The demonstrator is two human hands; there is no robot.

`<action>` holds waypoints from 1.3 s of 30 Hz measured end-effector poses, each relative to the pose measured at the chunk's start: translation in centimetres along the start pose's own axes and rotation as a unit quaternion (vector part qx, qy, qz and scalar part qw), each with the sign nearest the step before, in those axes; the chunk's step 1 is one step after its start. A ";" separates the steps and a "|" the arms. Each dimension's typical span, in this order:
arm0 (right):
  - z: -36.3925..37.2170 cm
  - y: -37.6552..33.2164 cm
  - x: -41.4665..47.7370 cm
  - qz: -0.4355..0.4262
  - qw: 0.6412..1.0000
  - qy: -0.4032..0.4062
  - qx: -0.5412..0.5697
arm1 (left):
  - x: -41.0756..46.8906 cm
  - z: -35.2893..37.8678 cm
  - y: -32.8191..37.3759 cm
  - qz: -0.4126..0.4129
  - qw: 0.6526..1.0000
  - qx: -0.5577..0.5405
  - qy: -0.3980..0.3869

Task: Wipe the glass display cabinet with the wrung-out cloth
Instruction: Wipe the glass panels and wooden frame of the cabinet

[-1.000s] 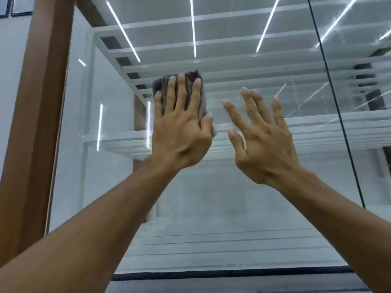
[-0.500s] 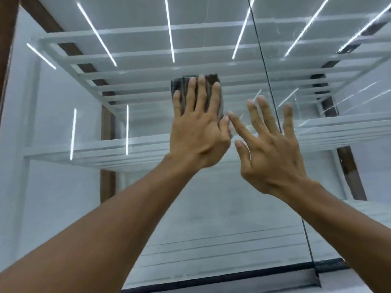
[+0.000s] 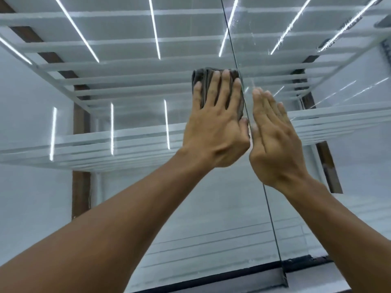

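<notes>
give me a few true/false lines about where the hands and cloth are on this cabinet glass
1. The left hand presses a folded dark grey cloth flat against the glass. True.
2. The right hand grips a spray bottle. False: it holds nothing, and its fingers are straight and close together.
3. The cloth sits just left of the dark vertical seam between the panes. True.
4. Both hands are on the cloth. False: only the left hand covers it. The right hand is on the other side of the seam.
</notes>
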State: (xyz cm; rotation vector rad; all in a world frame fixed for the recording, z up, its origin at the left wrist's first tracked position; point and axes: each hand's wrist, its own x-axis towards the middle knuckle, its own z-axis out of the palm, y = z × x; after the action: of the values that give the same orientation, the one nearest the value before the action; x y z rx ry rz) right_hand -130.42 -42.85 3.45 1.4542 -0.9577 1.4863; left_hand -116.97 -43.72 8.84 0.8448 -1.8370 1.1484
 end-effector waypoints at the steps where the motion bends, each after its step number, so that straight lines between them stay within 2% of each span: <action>1: -0.1 0.2 -0.1 0.001 1.000 -0.001 0.008 | -0.2 0.0 0.0 0.004 1.000 0.002 -0.001; 9: 0.1 -0.9 -0.4 0.006 0.998 -0.025 -0.065 | -3.5 -0.1 -1.1 0.042 0.999 -0.021 -0.007; 12: 0.8 -2.8 -0.6 -0.025 0.993 -0.038 -0.108 | -5.0 -0.4 -3.0 0.049 0.999 -0.022 0.004; 23: 6.4 -12.4 -0.8 -0.087 0.994 -0.061 -0.033 | -11.7 -2.6 -12.1 -0.004 1.000 -0.002 0.030; 35: 13.1 -27.1 -1.5 -0.174 0.975 -0.117 -0.070 | -21.9 -6.2 -27.0 -0.087 0.995 0.023 0.049; 39: 14.2 -30.2 -2.1 -0.169 0.971 -0.142 -0.089 | -25.2 -7.3 -30.3 -0.135 0.989 0.010 0.059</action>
State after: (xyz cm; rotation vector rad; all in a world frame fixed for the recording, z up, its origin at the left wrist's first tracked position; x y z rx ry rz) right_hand -97.11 -45.06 1.05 1.6295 -0.9270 0.9399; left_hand -77.76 -44.99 0.67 0.9821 -1.5619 1.0227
